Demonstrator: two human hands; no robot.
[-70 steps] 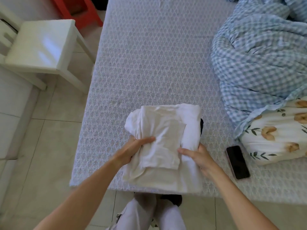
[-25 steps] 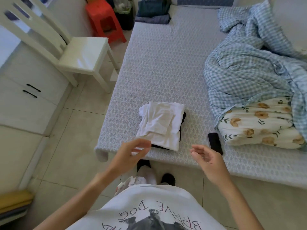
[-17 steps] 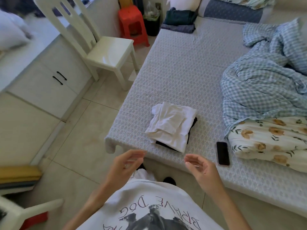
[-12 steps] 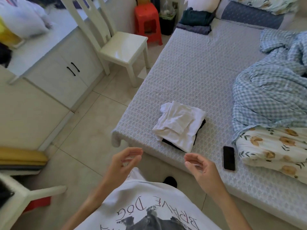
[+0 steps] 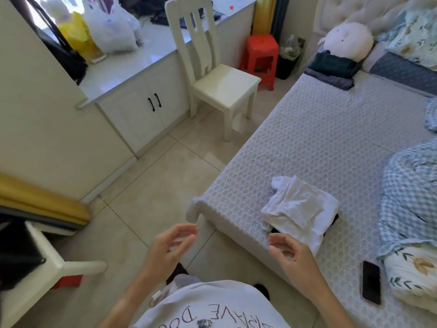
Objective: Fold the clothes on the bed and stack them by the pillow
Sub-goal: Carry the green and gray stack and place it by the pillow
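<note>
Folded white garment atop dark one just beyond right hand, left hand apart, both empty, fingers loosely curled

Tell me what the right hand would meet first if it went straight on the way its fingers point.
Probably nothing at first: the right hand points left toward the left hand, with only floor between them, though depth is unclear.

Bright, soft daylight fills the room, with pale glare on the white bench top and tiled floor, faint shadows, slight overall softness, and wide-angle bending of straight lines toward the frame edges.
</note>
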